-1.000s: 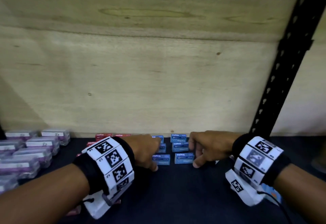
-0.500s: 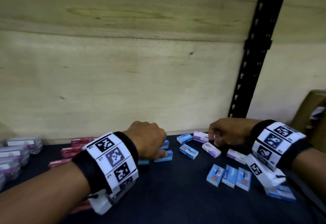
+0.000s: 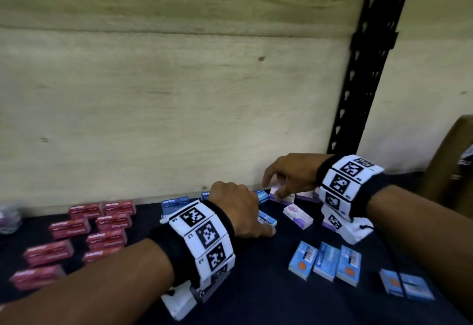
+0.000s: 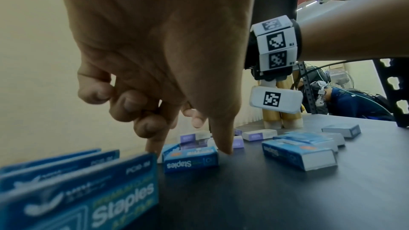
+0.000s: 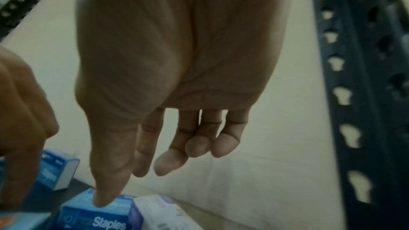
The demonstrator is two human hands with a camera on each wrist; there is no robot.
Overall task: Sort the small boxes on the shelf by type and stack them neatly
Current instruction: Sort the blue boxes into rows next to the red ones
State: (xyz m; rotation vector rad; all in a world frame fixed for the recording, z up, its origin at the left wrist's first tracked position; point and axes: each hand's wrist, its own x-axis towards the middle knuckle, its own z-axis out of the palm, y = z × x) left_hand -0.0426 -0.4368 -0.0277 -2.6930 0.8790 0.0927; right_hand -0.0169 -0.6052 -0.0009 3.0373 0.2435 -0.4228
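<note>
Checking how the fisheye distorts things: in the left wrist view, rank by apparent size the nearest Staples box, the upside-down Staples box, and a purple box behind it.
1. nearest Staples box, enlarged by closeness
2. upside-down Staples box
3. purple box

A dark shelf (image 3: 256,286) is covered with small boxes: red staple boxes (image 3: 107,222) at left, blue staple boxes (image 3: 325,260) near right, purple-and-white boxes (image 3: 298,215) far right.

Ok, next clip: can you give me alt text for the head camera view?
Two hands reach over a dark shelf strewn with small boxes: the left hand touches a blue staples box, the right hand hovers open over purple-and-white boxes. Red boxes sit grouped at left, light blue boxes lie at right.
</note>
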